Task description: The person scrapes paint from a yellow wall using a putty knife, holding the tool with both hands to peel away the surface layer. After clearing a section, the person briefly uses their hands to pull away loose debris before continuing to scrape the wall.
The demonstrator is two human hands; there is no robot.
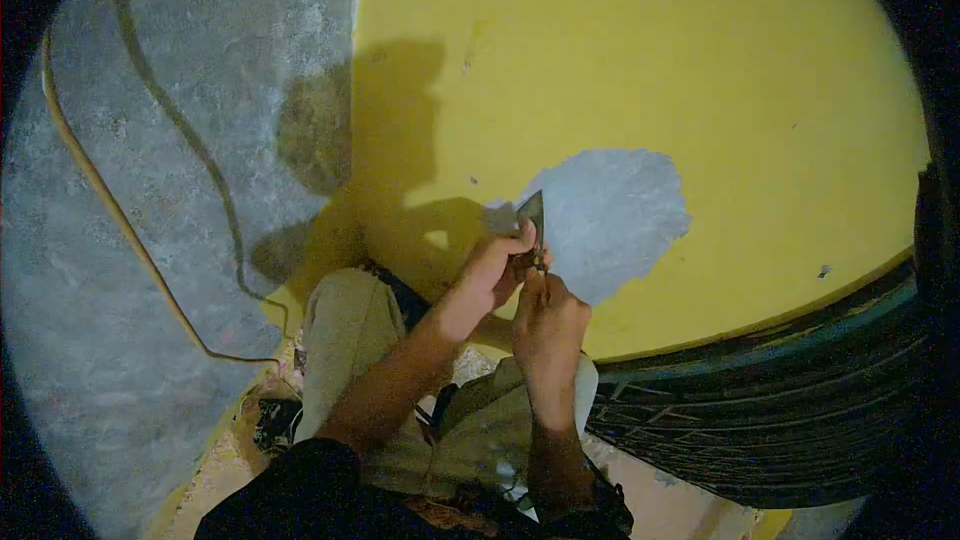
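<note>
My right hand (pixel 552 325) is closed around the handle of a small scraper with a pointed, triangular metal blade (pixel 534 208). The blade points up, and the handle is mostly hidden in my fingers. My left hand (pixel 495 265) pinches the scraper near the base of the blade, its thumb lying on the metal. Just behind the tool, the yellow wall (pixel 640 60) carries a rough-edged bare grey patch (pixel 620 215). A smaller grey spot lies beside the blade on the left.
A bare grey wall (pixel 200 60) lies to the left, with a thin brown cable or tube (pixel 125 230) running down it. Dark ribbed material (pixel 760 410) curves along the lower right. My bent knees (pixel 345 330) are close below my hands. A small dark object (pixel 278 422) sits at lower left.
</note>
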